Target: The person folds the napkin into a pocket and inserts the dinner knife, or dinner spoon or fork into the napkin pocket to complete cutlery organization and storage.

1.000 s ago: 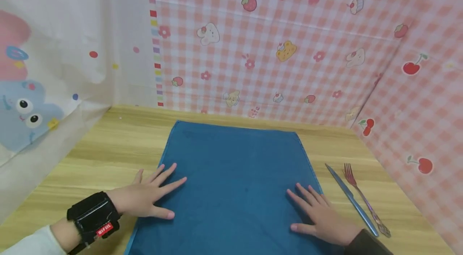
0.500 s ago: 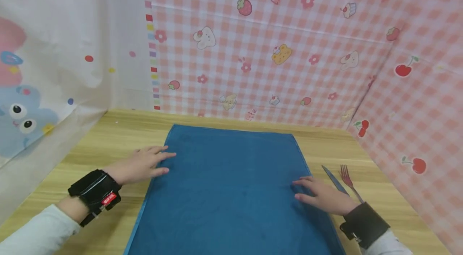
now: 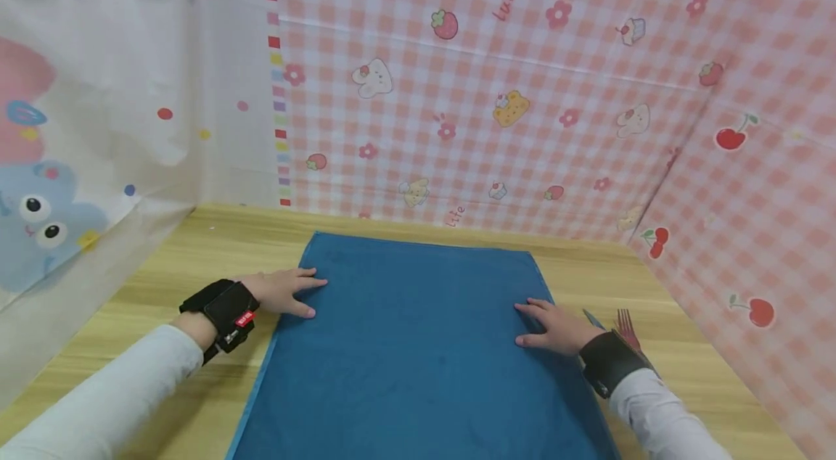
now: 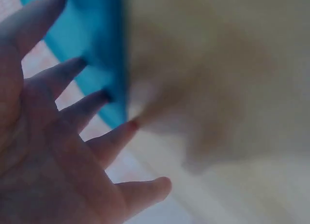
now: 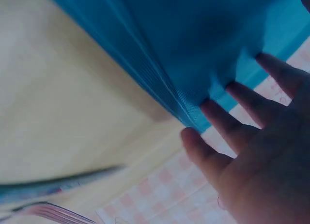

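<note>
A blue cloth (image 3: 418, 358) lies spread flat on the wooden table. My left hand (image 3: 285, 292) is over the cloth's left edge, fingers spread; in the left wrist view its fingertips (image 4: 104, 96) meet or nearly meet the fabric. At the opposite edge is my right hand (image 3: 555, 328), its fingers also spread. The right wrist view has those fingertips (image 5: 231, 86) at the cloth's surface. Neither hand holds anything. To the right of the cloth lie a knife (image 3: 593, 319) and a fork (image 3: 627, 329), both partly hidden behind the right wrist.
The light wooden table (image 3: 189, 257) extends on both sides of the cloth. A pink checked sheet (image 3: 477, 83) hangs behind and to the right; a white printed sheet (image 3: 144, 54) hangs at the left. Each wrist wears a black band (image 3: 225, 311).
Both hands have moved farther forward along the cloth's side edges, after lifting a little off it. The cloth stays spread flat. The right wrist now covers more of the knife and fork.
</note>
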The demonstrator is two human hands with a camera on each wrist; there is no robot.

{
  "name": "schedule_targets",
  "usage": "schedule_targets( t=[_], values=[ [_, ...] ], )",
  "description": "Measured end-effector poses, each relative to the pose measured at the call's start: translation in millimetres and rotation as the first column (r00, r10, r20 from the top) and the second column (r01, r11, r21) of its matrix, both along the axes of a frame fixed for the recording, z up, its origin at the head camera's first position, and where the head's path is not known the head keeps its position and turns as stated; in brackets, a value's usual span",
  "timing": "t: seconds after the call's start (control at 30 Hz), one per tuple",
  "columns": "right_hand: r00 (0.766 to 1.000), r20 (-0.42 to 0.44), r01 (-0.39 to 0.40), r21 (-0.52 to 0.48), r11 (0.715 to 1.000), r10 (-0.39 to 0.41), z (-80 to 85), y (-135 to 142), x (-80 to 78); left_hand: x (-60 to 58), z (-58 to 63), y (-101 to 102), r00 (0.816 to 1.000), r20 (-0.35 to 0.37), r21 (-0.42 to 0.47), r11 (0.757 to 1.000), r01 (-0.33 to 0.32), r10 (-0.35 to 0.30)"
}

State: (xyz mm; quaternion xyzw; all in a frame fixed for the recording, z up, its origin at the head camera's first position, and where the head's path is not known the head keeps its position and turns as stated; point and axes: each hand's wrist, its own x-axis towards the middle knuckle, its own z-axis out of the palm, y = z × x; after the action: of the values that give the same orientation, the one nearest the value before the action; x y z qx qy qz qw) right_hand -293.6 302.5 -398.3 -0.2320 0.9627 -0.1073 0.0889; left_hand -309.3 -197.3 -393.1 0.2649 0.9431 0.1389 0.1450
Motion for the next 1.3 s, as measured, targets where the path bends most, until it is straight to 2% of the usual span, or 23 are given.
schedule_targets(
  t=[0.07, 0.13, 0.2, 0.27, 0.4, 0.5, 0.57, 0.63, 0.73, 0.83, 0.93, 1.0, 1.17, 1.3],
  values=[
    [1.0, -0.001, -0.004, -0.01, 1.0, 0.004, 8.0, -3, -11.8, -13.3, 5.2, 1, 1.0, -0.02, 0.025, 1.0, 0.011, -0.01],
    [1.0, -0.03, -0.006, -0.005, 1.0, 0.006, 13.2, -7, -26.6, -29.7, 5.1, 3, 0.996, -0.085, 0.034, 0.999, 0.008, -0.005],
    [0.999, -0.044, 0.01, 0.001, 1.0, -0.01, 15.1, -10, -42.0, -45.0, 1.3, 7, 0.99, -0.138, 0.021, 1.0, -0.007, 0.01],
    [0.999, -0.041, 0.035, 0.031, 0.999, -0.034, 10.3, -12, -56.2, -56.2, -4.4, 13, 0.991, -0.131, 0.0, 1.0, -0.02, 0.02],
    [0.997, 0.031, 0.072, 0.089, 0.993, -0.075, -4.1, -9, -72.9, -64.1, -16.0, 23, 0.999, -0.018, -0.078, 0.996, -0.033, 0.031],
    [0.995, 0.056, 0.074, 0.078, 0.994, -0.078, -8.4, -3, -79.7, -66.7, -16.8, 23, 0.999, 0.034, -0.073, 0.997, -0.022, 0.024],
    [0.995, 0.028, 0.089, 0.053, 0.995, -0.091, -6.9, 2, -84.6, -71.8, -14.7, 19, 1.0, 0.005, -0.017, 0.999, -0.027, 0.027],
    [0.993, -0.045, 0.109, 0.039, 0.993, -0.108, -4.1, 5, -90.9, -79.4, -10.5, 15, 0.996, -0.058, 0.035, 0.998, -0.06, 0.062],
    [0.973, -0.174, 0.166, 0.067, 0.984, -0.152, -1.4, 7, -99.9, -92.2, -5.3, 10, 0.966, -0.216, 0.004, 0.989, -0.147, 0.145],
    [0.944, -0.283, 0.202, 0.087, 0.976, -0.17, -2.2, 7, -106.7, -103.9, -1.1, 8, 0.929, -0.312, -0.087, 0.967, -0.238, 0.2],
    [0.916, -0.364, 0.217, 0.093, 0.972, -0.17, -6.5, 2, -110.3, -112.9, -1.3, 9, 0.916, -0.34, -0.117, 0.957, -0.267, 0.214],
    [0.903, -0.394, 0.224, 0.092, 0.97, -0.171, -9.0, -1, -110.5, -116.0, -2.0, 12, 0.91, -0.347, -0.102, 0.955, -0.277, 0.227],
    [0.904, -0.389, 0.231, 0.102, 0.968, -0.175, -12.2, -8, -109.2, -118.8, -2.1, 25, 0.89, -0.389, -0.07, 0.955, -0.287, 0.239],
    [0.898, -0.393, 0.247, 0.079, 0.966, -0.197, -9.4, -9, -113.7, -123.5, -2.9, 32, 0.882, -0.406, -0.092, 0.95, -0.3, 0.239]
  ],
)
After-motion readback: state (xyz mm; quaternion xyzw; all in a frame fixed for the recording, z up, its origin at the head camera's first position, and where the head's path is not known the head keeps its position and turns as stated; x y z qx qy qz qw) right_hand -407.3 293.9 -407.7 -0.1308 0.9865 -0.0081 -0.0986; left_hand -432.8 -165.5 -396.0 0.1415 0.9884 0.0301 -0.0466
